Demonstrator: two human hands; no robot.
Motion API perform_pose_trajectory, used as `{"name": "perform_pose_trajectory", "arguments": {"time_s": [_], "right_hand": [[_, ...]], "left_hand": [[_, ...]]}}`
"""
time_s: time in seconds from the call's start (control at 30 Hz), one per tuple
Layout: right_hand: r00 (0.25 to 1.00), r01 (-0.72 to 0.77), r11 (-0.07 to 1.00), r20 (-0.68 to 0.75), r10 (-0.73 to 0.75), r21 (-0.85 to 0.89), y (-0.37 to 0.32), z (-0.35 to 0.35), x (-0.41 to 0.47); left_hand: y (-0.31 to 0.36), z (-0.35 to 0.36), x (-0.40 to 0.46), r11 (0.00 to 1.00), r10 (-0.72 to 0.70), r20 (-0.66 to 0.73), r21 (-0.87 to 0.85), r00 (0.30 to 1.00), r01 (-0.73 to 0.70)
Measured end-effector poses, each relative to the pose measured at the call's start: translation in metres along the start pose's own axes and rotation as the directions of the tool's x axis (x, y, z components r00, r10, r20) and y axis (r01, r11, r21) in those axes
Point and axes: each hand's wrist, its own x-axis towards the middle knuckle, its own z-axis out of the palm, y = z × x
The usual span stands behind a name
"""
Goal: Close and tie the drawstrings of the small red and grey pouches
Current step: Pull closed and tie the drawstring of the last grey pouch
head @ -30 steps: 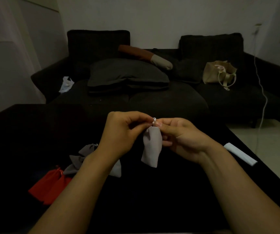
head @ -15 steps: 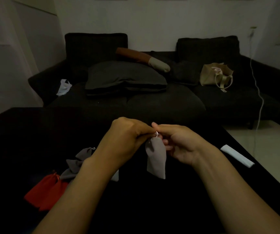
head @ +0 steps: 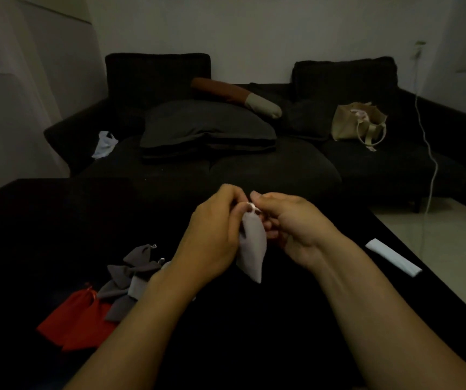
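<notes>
Left hand (head: 212, 237) and right hand (head: 291, 229) meet above the dark table (head: 29, 220), fingers of both curled and pinching the gathered neck of a light grey pouch (head: 251, 249), which hangs below them clear of the table. Left of the forearms lie a heap of grey pouches (head: 130, 280) and, nearer, red pouches (head: 71, 325). A white folded strip (head: 392, 260) lies at right; a dark sofa (head: 254, 170) stands behind.
</notes>
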Motion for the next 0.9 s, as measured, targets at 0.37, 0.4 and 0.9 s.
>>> {"name": "perform_pose_trajectory", "arguments": {"time_s": [0.37,0.4,0.9], "right_hand": [[0.936,0.268,0.956,-0.204,-0.287,-0.115,0.000,0.007,-0.003],[0.932,0.273,0.954,-0.210,-0.295,-0.128,0.000,0.007,-0.004],[0.843,0.412,0.853,-0.222,-0.490,-0.319,0.012,0.010,0.005]], "left_hand": [[0.006,0.002,0.004,0.849,-0.263,-0.011,-0.477,0.965,0.226],[0.004,0.002,0.004,0.823,-0.267,0.029,-0.512,0.963,0.244],[0.006,0.002,0.003,0.816,-0.313,-0.174,-0.553,0.934,0.171]]}}
